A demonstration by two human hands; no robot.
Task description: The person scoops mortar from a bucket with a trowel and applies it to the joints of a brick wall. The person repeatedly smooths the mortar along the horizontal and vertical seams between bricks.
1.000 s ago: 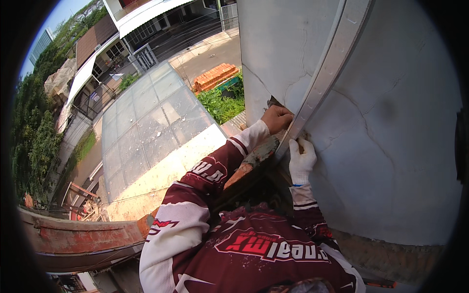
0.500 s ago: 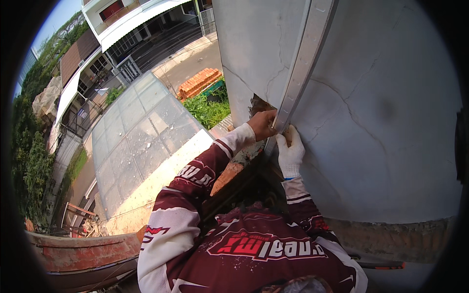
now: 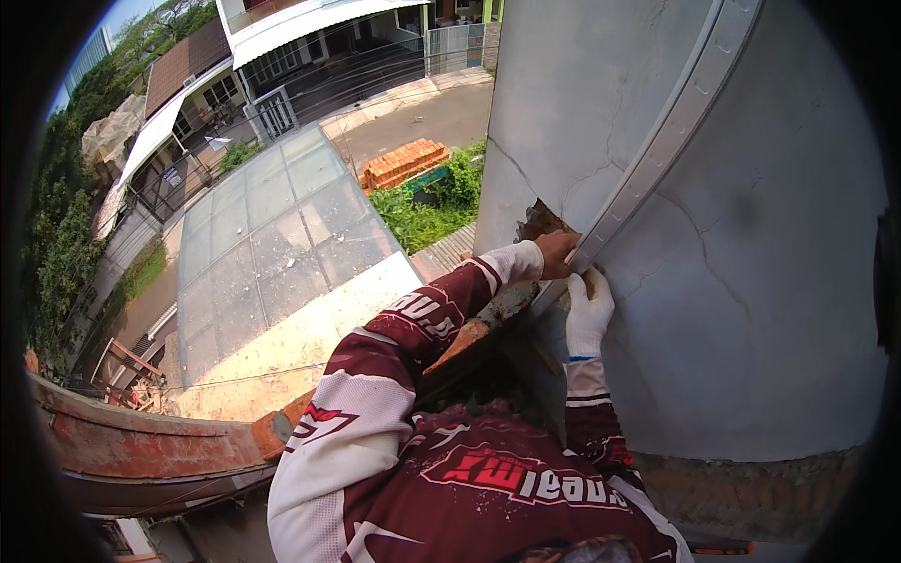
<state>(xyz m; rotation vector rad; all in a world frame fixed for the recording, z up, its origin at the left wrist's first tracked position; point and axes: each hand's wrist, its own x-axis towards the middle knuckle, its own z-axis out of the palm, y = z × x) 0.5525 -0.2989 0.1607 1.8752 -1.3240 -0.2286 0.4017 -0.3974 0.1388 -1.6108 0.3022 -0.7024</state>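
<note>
Our bare left hand grips the metal strip on the cracked wall; our gloved right hand presses flat just below.

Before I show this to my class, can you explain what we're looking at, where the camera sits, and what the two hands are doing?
The camera is worn on a person's head and looks down, so the rounded edges are lens bending. You see their red and white shirt from above.

They work high up against a grey plastered wall; a glass roof, a stack of bricks and a street lie far below.

The bare left hand grips the lower end of a long metal strip that runs up the wall, beside a broken patch of plaster. The right hand, in a white glove, presses against the wall just under the strip.
</note>
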